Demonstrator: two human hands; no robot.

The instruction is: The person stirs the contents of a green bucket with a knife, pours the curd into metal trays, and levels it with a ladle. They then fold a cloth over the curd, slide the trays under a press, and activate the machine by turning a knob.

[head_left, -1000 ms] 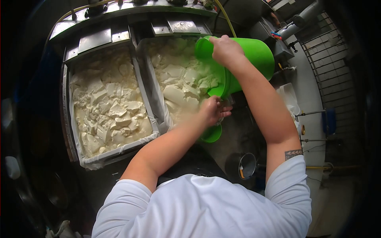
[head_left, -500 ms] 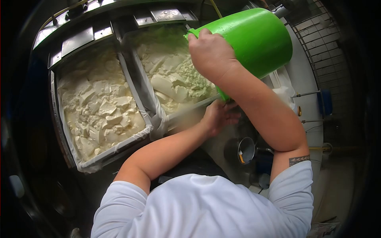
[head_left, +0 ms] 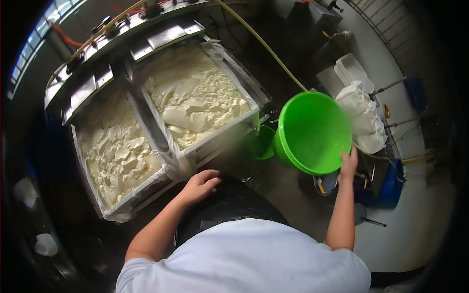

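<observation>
My right hand grips the rim of a bright green bucket, whose mouth faces up toward me and shows a bare inside. My left hand holds nothing; its fingers are loosely bent and apart, in front of the vats near my dark apron. Just beyond it stand two cloth-lined metal vats, the left vat and the right vat. Broken white curd fills the left one, and white curd with finer crumbs fills the other.
A second green bucket is low beside the right vat's corner. On the right are a bundle of white cloth, white tubs and a metal pot. A yellow hose runs down behind the green bucket.
The green bucket has swung away from above the right vat, from tipped over to mouth up on my right. My left hand has come off it and moved left.
</observation>
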